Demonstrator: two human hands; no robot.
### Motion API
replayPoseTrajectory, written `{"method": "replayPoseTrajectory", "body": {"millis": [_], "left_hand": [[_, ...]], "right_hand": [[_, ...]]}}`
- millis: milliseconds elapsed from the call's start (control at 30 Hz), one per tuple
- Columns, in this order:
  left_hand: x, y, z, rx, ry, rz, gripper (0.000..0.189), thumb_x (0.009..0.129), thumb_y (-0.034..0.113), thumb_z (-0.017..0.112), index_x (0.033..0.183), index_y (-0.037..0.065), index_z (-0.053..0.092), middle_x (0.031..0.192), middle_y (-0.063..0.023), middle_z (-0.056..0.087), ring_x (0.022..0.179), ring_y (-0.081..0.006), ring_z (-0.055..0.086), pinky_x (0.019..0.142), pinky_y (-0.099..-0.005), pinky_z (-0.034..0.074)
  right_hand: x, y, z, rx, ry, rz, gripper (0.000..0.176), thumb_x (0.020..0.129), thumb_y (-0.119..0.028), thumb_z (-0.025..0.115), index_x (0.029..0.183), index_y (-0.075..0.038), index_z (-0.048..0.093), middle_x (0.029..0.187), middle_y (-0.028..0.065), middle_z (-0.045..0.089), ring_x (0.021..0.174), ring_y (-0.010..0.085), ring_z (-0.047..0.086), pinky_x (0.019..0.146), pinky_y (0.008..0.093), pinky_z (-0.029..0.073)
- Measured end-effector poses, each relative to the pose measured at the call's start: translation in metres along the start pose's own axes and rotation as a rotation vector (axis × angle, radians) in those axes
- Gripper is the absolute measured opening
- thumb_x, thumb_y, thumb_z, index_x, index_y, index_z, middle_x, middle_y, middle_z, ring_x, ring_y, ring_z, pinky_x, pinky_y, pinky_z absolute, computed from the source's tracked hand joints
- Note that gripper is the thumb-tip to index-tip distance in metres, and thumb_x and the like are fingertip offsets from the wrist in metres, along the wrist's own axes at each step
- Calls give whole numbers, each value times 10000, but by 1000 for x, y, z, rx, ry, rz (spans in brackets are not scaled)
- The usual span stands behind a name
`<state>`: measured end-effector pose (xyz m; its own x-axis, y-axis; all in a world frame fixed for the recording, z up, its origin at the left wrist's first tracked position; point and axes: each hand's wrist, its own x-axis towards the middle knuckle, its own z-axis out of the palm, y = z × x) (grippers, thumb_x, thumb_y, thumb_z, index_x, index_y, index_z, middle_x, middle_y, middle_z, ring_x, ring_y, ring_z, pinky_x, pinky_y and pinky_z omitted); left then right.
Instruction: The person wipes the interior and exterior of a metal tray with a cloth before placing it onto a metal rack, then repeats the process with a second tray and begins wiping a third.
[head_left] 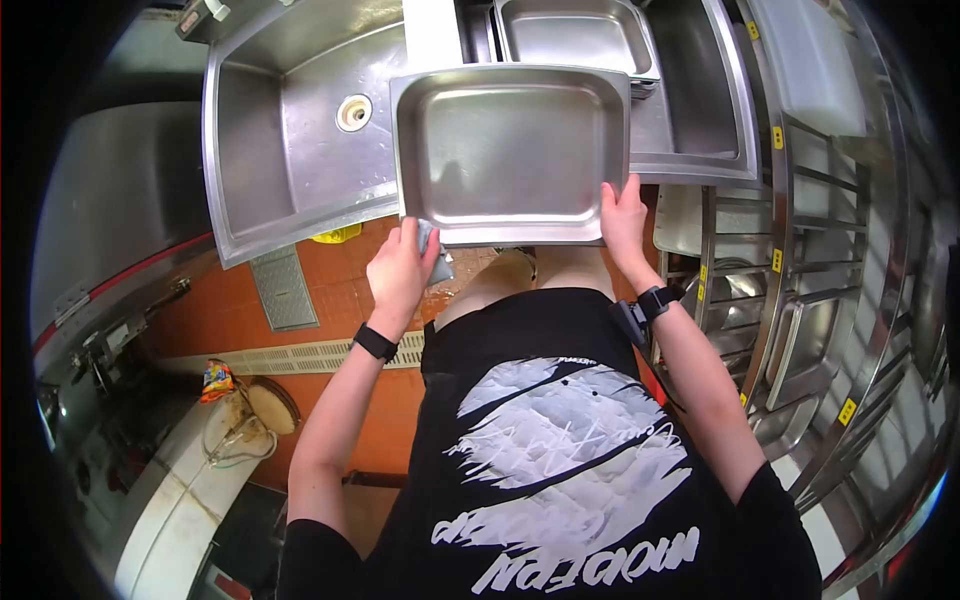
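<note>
A rectangular stainless steel pan (515,150) is held up in front of me, its open side facing me. My left hand (396,272) grips its near left corner, with a grey cloth (437,264) pinched between the fingers and the rim. My right hand (624,222) is closed around the near right corner, thumb on the rim. Beyond the held pan, more steel pans (580,38) are stacked over the right side of the sink.
A steel sink basin (300,130) with a white drain (354,113) lies to the left. At the right stands a metal rack (780,230) holding trays (808,345). A floor drain grate (290,352) crosses the orange tiles, and a wooden round (273,405) sits at lower left.
</note>
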<state>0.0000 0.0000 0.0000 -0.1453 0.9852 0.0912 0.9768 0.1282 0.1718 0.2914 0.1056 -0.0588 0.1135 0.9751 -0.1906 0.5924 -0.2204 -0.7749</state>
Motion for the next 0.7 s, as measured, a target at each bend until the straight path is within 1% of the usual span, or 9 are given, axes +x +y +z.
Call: {"method": "replayPoseTrajectory", "body": {"millis": [67,100,267,433,467,500,567,600,700], "left_hand": [[8,20,1,-38,-44,70,250,849,318,626,900,92,533,699,-89,582,571,-269,599,469,-348,470],[8,39,7,-42,-5,114,234,859,316,611,869,98,525,660,-75,548,573,-256,593,466,-352,466],[20,105,23,-121,-105,271,269,862,349,596,916,92,538,737,-100,525,629,-247,571,497,-354,456],[24,115,23,-199,-140,553,370,816,382,617,1005,78,522,847,-99,478,804,-235,508,682,-336,445],[23,105,25,-164,-164,589,375,810,374,623,1013,77,515,835,-91,480,812,-228,506,692,-335,441],[21,96,28,-176,-161,594,351,813,361,624,1001,84,516,827,-87,478,802,-229,509,683,-337,440],[17,79,30,-161,-170,632,330,816,344,625,1010,97,521,817,-81,475,793,-230,509,681,-341,439],[17,74,28,-163,-171,636,330,816,344,625,1010,97,521,817,-81,475,793,-230,509,681,-341,439],[17,71,25,-195,-216,665,320,818,330,626,1026,108,527,807,-78,472,789,-233,511,681,-346,439]], "right_hand": [[-2,-7,3,-9,57,-27,320,905,-213,541,1120,-7,423,808,289,603,807,482,582,654,510,459],[-4,-6,2,-16,59,-32,320,905,-213,541,1120,-7,423,808,289,603,807,482,582,654,510,459],[-6,-32,28,48,41,-3,387,932,-319,513,1097,17,417,824,308,588,819,500,567,664,512,449],[-7,-27,35,134,-71,-43,380,918,-337,519,1035,14,432,857,318,587,834,511,561,671,504,455],[1,-14,33,157,-232,-39,395,884,-319,568,1069,17,473,914,280,615,873,450,603,722,453,480],[6,-7,33,151,-229,-35,395,884,-319,568,1069,17,473,914,280,615,873,450,603,722,453,480],[11,0,31,332,-419,-147,456,838,-319,636,1131,8,511,985,217,636,914,334,626,796,379,485],[15,-6,26,378,-532,-27,481,802,-277,659,1178,-7,530,1040,167,638,943,239,609,857,330,467],[22,-22,23,346,-540,-77,403,788,-240,627,1093,15,562,983,182,640,876,245,613,805,341,480]]}}
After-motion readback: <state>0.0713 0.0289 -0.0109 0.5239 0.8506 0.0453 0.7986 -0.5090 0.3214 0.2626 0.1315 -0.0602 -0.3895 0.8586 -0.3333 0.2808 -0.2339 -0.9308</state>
